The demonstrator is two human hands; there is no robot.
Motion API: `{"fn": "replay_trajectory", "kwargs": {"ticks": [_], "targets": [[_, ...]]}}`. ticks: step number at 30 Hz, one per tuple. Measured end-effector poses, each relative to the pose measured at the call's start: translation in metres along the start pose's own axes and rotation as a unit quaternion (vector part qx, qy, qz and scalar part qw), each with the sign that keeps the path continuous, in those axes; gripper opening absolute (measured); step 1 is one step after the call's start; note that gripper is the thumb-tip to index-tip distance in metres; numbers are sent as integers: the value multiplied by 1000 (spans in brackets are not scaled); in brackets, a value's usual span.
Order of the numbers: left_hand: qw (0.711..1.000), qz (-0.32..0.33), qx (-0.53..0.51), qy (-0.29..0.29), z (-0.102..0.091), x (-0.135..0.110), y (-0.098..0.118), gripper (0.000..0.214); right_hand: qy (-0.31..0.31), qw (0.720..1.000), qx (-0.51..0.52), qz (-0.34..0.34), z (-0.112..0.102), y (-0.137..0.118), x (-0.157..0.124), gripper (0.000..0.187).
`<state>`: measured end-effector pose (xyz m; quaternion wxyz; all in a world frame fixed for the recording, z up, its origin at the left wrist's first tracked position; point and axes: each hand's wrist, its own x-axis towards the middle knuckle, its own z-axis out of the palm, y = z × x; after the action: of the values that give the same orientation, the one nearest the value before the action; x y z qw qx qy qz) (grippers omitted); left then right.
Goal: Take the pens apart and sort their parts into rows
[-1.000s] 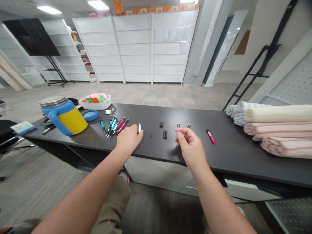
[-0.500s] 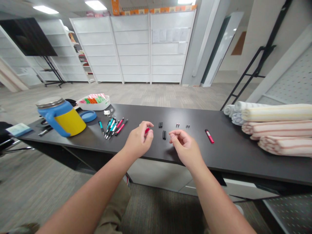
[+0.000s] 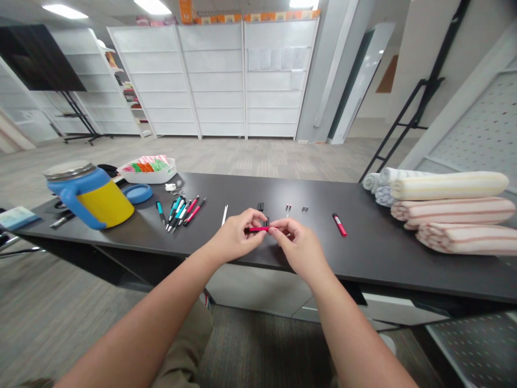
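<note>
A slim red pen barrel with a dark left end lies level between my hands, just above the dark desk. My left hand is closed around its left part. At its right end, my right hand pinches with thumb and forefinger; whether a tiny part is also there I cannot make out. Behind the fingers are small black pen parts, partly hidden. Two thin white refills lie beyond my left hand. Past my right hand sit small metal-and-red pieces and small grey pieces.
Several teal and red pens lie at left, near a blue-and-yellow mug, a blue lid and a white basket of colourful packets. To the right are another red barrel and rolled towels along the desk.
My hands have come together, and my right fingertips now meet the end of the red barrel. The white refills, hidden before, now show. The view has shifted slightly.
</note>
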<state>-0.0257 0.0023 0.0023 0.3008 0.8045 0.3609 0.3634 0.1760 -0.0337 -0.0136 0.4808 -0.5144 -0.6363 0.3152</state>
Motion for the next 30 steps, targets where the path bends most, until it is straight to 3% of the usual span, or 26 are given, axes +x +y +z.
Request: {"fn": "replay_trajectory", "kwargs": {"ticks": [4,8,19,30], "targets": [[985,-73,-151,30,-4,8,-9,31,10,998,43,39,-1,6,4,28],[969,-107,-222,31,-5,10,-11,36,-20,999,2,29,2,6,3,20],[972,-110,-204,25,-6,10,-12,35,-31,996,-85,0,8,4,3,6],[951,-109,-243,155,-8,12,-13,34,-34,993,-112,-21,7,-1,0,15]]}}
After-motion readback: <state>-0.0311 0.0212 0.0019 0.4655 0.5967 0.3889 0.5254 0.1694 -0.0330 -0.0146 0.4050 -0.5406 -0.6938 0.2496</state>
